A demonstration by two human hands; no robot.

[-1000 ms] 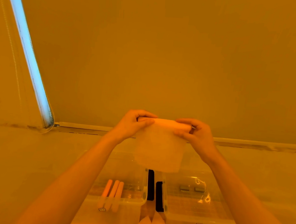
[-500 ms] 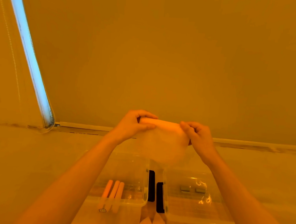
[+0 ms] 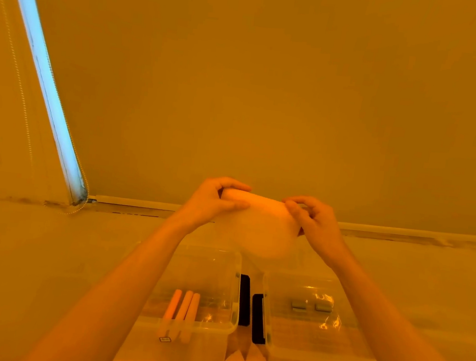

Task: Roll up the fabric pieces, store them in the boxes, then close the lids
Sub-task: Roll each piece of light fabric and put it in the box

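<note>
One head-worn camera looks forward and slightly down, close over the bench (image 3: 47, 248), toward the far wall (image 3: 269, 95).

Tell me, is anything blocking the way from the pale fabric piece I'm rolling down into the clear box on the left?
Nothing visible blocks it. The pale fabric piece is held above the left clear plastic box, which stands open; three rolled fabric pieces lie at its left side.
</note>
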